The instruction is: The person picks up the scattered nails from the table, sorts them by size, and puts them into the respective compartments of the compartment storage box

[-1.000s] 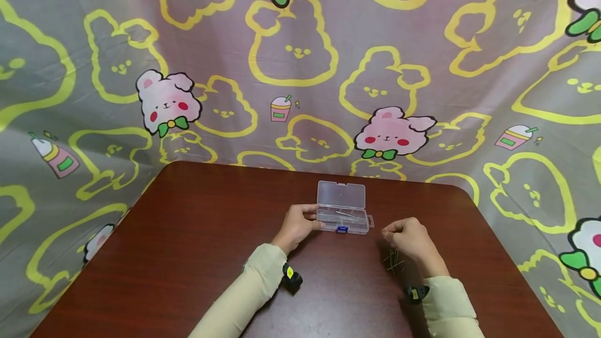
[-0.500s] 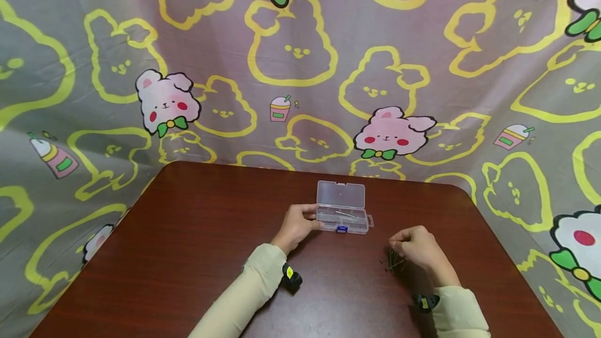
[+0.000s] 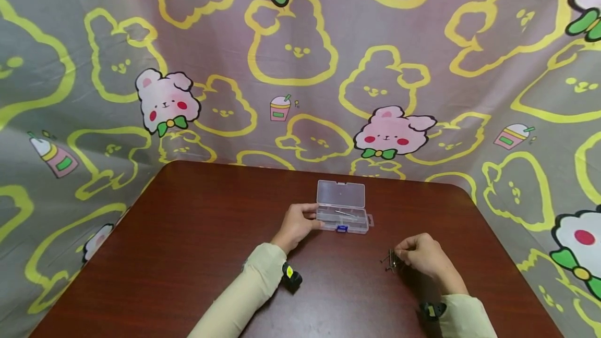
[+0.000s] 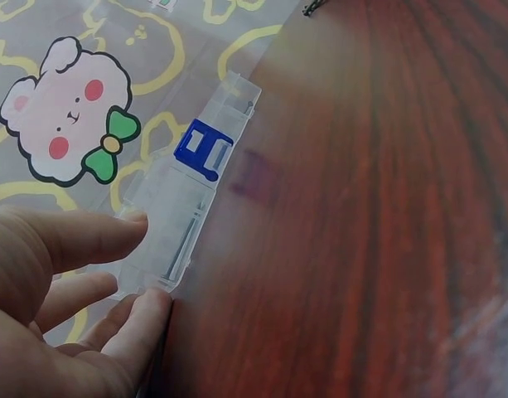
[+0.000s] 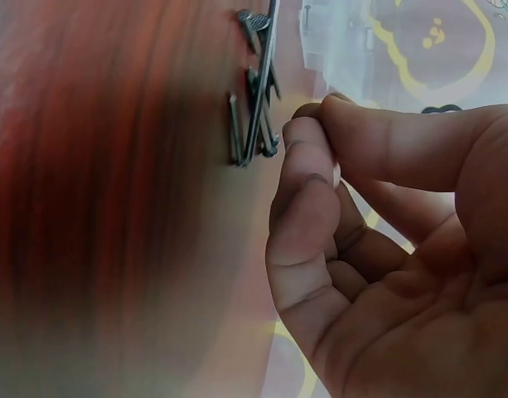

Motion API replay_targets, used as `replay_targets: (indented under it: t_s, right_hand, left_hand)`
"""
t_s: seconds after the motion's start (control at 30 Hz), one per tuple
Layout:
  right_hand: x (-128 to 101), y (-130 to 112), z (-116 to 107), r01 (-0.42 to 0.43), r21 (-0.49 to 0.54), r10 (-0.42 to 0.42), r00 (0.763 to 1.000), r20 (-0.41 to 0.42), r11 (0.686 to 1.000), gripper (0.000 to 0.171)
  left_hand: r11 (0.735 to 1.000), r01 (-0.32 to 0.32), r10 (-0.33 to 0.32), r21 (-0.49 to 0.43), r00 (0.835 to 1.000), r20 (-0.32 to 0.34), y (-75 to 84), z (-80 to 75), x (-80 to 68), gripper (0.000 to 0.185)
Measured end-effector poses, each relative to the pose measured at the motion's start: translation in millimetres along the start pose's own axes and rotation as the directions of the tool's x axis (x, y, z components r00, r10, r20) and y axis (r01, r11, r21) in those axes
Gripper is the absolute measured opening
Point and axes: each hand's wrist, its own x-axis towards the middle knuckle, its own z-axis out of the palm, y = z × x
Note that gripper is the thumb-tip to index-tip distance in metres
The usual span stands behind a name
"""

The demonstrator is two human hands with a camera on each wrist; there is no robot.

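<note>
My left hand [image 3: 297, 224] holds the left end of a clear plastic compartment box [image 3: 328, 227], thumb at the front and fingers behind. The box's lid [image 3: 340, 195] stands raised. A blue latch [image 4: 204, 149] sits on its front, and a nail [image 4: 186, 240] shows through the wall in the left wrist view. My right hand [image 3: 422, 255] is beside a small pile of dark nails [image 5: 258, 91] on the table. Its thumb and forefinger tips meet, the other fingers curled; nothing shows between them in the right wrist view. Part of the pile is hidden behind the fingers in the head view.
The brown table [image 3: 197, 233] has rounded far corners. A patterned curtain [image 3: 300, 93] hangs behind it and along both sides. The box has a small hanging tab [image 3: 371, 220] at its right end.
My right hand has moved right and toward me, from between the box and the nails to the pile's right side. Some nails have shifted. My left hand and the box stay put.
</note>
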Motion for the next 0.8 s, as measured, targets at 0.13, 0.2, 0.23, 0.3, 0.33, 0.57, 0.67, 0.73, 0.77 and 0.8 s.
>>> replay_targets:
  t_s: [0.13, 0.2, 0.23, 0.3, 0.33, 0.57, 0.67, 0.73, 0.77, 0.8]
  right_hand:
    - [-1, 4, 0, 0.002, -0.003, -0.002, 1.000, 0.004, 1.000, 0.005]
    - [-2, 5, 0, 0.003, -0.008, -0.003, 1.000, 0.008, 1.000, 0.005]
    - [-2, 6, 0, -0.002, -0.008, 0.002, 1.000, 0.009, 1.000, 0.004]
    - [-3, 7, 0, -0.007, -0.014, 0.007, 1.000, 0.011, 1.000, 0.004]
    - [-3, 8, 0, -0.003, -0.017, 0.003, 1.000, 0.014, 1.000, 0.004]
    - [-4, 12, -1, -0.009, -0.010, 0.009, 0.999, 0.033, 1.000, 0.005]
    - [-4, 13, -2, -0.007, -0.026, 0.007, 0.999, 0.031, 1.000, 0.010]
    - [-4, 12, -2, -0.013, -0.040, 0.014, 1.000, 0.023, 0.999, 0.011]
    - [-4, 12, -2, -0.014, -0.048, 0.015, 1.000, 0.020, 0.999, 0.011]
    - [-4, 12, -2, -0.009, -0.056, 0.010, 1.000, 0.019, 0.998, 0.011]
  left_hand:
    - [1.000, 0.000, 0.000, -0.002, 1.000, -0.003, -0.4, -0.5, -1.1, 0.055]
    - [1.000, -0.001, 0.001, -0.001, 1.000, -0.006, -0.5, -0.5, -1.3, 0.055]
    - [1.000, -0.001, 0.001, -0.001, 1.000, -0.007, -0.5, -0.5, -1.3, 0.055]
    - [1.000, -0.005, 0.005, 0.003, 1.000, -0.008, -0.7, -0.5, -1.4, 0.054]
    - [1.000, -0.004, 0.004, 0.006, 1.000, -0.009, -0.6, -0.5, -1.3, 0.054]
    - [1.000, -0.001, 0.001, 0.012, 1.000, -0.017, -0.7, -0.3, 0.4, 0.054]
    - [1.000, 0.006, -0.006, 0.010, 1.000, -0.014, -0.7, -0.2, 0.4, 0.054]
    - [1.000, 0.008, -0.008, 0.008, 1.000, -0.011, -0.5, -0.2, -0.1, 0.055]
    - [1.000, 0.008, -0.008, 0.007, 1.000, -0.010, -0.4, -0.3, -0.4, 0.055]
    - [1.000, 0.010, -0.010, 0.005, 1.000, -0.009, -0.3, -0.3, -0.5, 0.055]
